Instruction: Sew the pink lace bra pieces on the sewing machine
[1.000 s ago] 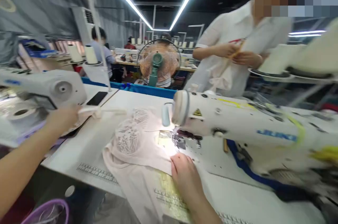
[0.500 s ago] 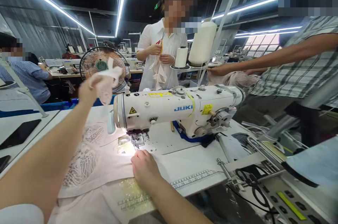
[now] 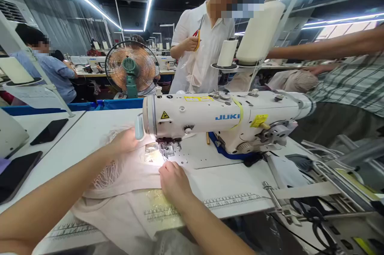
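A pale pink fabric with a lace patch lies on the white table under the head of a white JUKI sewing machine. My left hand rests on the fabric just left of the lit presser foot. Its fingers are curled, and what they hold is hidden. Directly in front of the needle, my right hand presses down on the cloth with bent fingers pinching its edge.
Two dark phones lie on the table at the left. A fan stands behind. Thread cones sit above the machine. A person in white and a person in plaid stand beyond it.
My left hand, raised with a small pale piece of cloth, has come down to the fabric beside the presser foot. The right hand has stayed in front of the needle.
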### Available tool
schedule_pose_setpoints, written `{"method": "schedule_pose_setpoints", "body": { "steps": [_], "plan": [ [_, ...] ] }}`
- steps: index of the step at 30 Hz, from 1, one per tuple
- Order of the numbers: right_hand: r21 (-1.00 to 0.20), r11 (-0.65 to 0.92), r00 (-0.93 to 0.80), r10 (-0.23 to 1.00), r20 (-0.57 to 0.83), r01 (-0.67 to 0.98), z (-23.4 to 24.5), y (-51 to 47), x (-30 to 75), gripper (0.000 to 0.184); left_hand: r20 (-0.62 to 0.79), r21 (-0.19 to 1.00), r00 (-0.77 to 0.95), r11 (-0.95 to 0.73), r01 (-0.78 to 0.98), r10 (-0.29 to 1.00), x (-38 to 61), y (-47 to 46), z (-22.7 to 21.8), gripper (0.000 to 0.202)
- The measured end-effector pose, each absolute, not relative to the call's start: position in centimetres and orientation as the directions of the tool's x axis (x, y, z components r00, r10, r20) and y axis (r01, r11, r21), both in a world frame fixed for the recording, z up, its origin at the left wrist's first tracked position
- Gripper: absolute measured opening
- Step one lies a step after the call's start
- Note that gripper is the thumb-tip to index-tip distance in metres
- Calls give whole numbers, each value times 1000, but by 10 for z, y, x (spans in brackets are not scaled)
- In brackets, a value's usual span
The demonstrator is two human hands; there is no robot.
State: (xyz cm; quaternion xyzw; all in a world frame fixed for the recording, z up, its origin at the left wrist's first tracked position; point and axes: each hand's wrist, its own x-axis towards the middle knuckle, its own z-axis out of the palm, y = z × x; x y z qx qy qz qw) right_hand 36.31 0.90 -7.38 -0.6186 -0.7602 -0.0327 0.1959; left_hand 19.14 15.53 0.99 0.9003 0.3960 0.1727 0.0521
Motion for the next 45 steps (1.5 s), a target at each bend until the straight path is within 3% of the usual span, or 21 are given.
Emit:
{"method": "schedule_pose_setpoints", "body": {
  "steps": [4, 6, 10, 15, 21, 26, 30, 36, 45],
  "plan": [
    [-155, 251, -191, 927, 321, 956, -73, 3, 361, 17, 102, 121, 883, -887, 446, 458, 156, 105, -19, 32],
    [-137, 282, -230, 924, 306, 950, -74, 0, 359, 17, 69, 64, 921, -923, 380, 384, 145, 86, -29, 34],
    [-87, 388, -347, 888, 301, 918, -77, 2, 357, 20, 2, -13, 890, -890, 455, 455, 134, 67, -34, 35],
    [6, 443, -419, 843, 337, 896, -80, 17, 356, 25, 67, 95, 821, -822, 561, 568, 159, 56, -32, 28],
    [75, 462, -455, 808, 374, 884, -83, 6, 367, 30, 62, 110, 838, -838, 534, 543, 194, 67, -54, 38],
    [15, 522, -460, 739, 492, 853, -89, -21, 383, 25, 70, 95, 867, -869, 486, 493, 198, 85, -54, 36],
    [-65, 547, -446, 740, 503, 835, -90, -30, 388, 24, 55, 17, 895, -897, 442, 442, 203, 91, -47, 41],
    [-112, 600, -470, 717, 515, 792, -85, -24, 381, 28, 30, -81, 848, -844, 530, 530, 214, 93, -45, 52],
    [-127, 601, -485, 736, 472, 789, -79, -21, 376, 29, 30, -42, 811, -810, 585, 585, 223, 100, -41, 47]
  ]
}}
